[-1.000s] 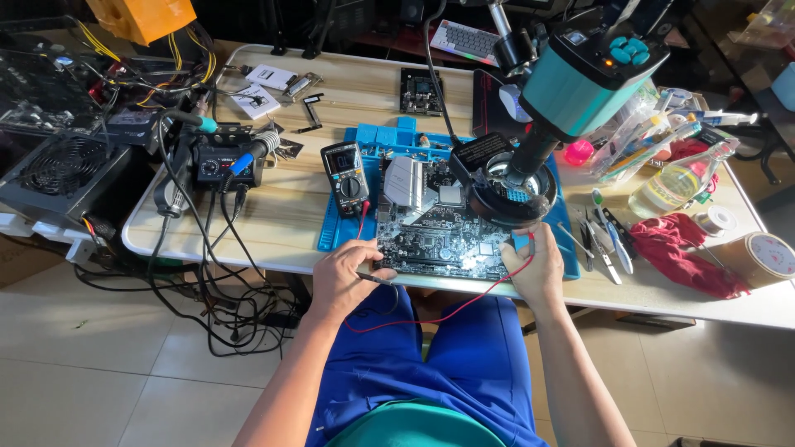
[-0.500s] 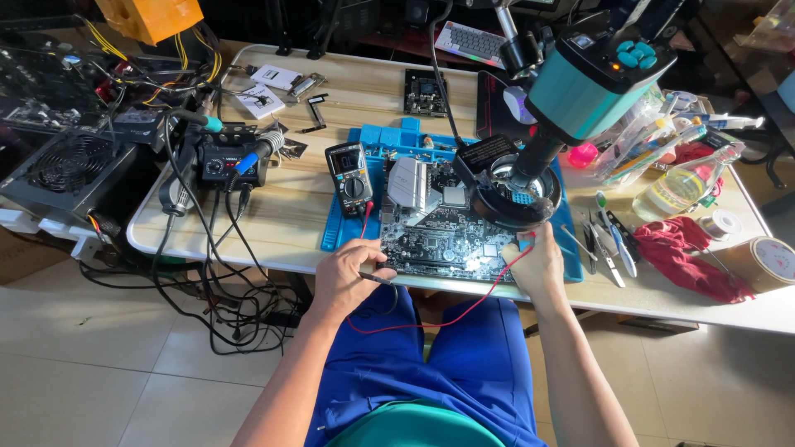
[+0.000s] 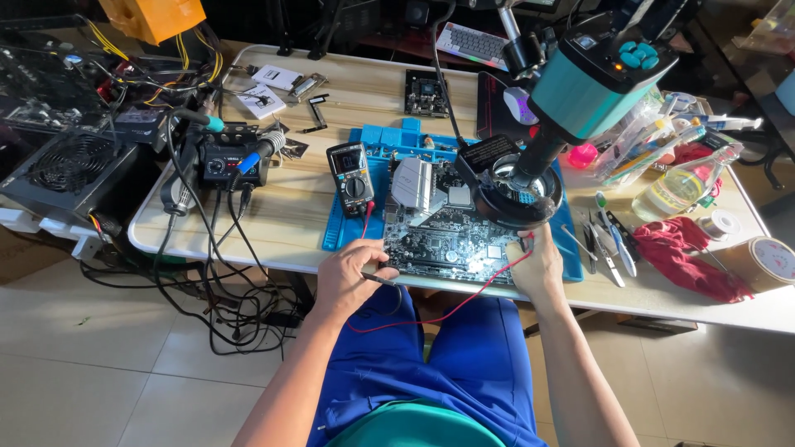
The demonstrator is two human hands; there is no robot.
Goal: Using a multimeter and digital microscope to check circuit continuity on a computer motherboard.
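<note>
A flat, dark circuit board (image 3: 451,236), dense with small chips and a ribbed silver heat sink, lies on a blue rubbery work mat (image 3: 377,161) at the near edge of the pale wood-grain surface (image 3: 290,215). The left hand (image 3: 352,277) rests at the board's near left corner, fingers curled around a thin black probe (image 3: 379,278) whose tip lies against the board's edge. The right hand (image 3: 538,265) sits at the board's near right side, fingers pinched on a red probe (image 3: 527,242) held upright to the board. A thin red wire (image 3: 451,310) sags in a loop from that probe across the person's blue trousers.

Above the board's right half hangs a teal, boxy microscope camera (image 3: 592,79) on a dark tube ending in a round black ring light (image 3: 517,194). Just left of the board, a dark handheld multimeter (image 3: 352,174) with a round dial lies on the mat. Further left stands a black soldering station (image 3: 228,161) with coiled metal holder and tangled black cables dropping over the surface's edge. To the right lie slim metal tweezers (image 3: 600,244), a crumpled red cloth (image 3: 691,257), a clear plastic bottle (image 3: 683,186) of yellowish liquid and a roll of tape (image 3: 766,263).
</note>
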